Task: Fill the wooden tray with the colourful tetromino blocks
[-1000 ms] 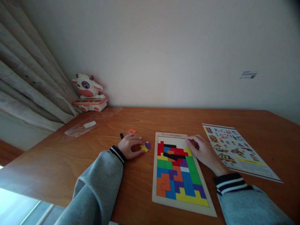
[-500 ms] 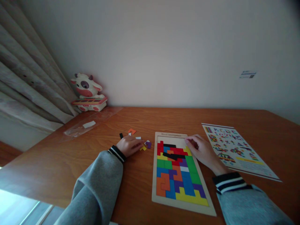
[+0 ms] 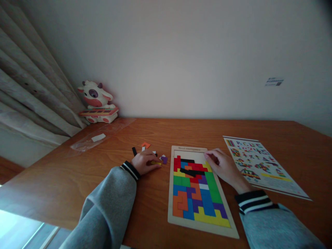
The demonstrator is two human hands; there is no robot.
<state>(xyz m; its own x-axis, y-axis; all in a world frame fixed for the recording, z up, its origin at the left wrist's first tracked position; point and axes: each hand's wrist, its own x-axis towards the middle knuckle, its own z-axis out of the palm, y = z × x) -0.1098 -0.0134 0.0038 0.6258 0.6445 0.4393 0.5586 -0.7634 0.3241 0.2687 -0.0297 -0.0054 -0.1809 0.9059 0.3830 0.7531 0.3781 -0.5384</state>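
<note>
A wooden puzzle board (image 3: 170,193) lies flat, its lower part filled with coloured block pieces. Two black pieces (image 3: 192,172) rest askew on top of others near its upper middle. Left of the board, my left hand (image 3: 145,162) is over the loose pieces, thumb and fingers closing around a yellow piece (image 3: 156,163). Beside its fingertips lies a purple piece (image 3: 164,159); orange (image 3: 146,145), black (image 3: 134,151) and white pieces (image 3: 143,149) lie behind the hand. My right hand (image 3: 220,166) rests at the board's upper right edge, thumb and forefinger pinched together; anything between them is too small to make out.
A printed pattern sheet (image 3: 261,162) lies on the table to the right. At the back left stands a cow toy with a keyboard (image 3: 98,103), and a clear plastic bag (image 3: 85,142) lies in front of it. A curtain (image 3: 31,76) hangs at the far left.
My left hand has shifted slightly right, its fingers now around the yellow piece. Some black shows beside the white piece behind it. My right hand has stayed in place.
</note>
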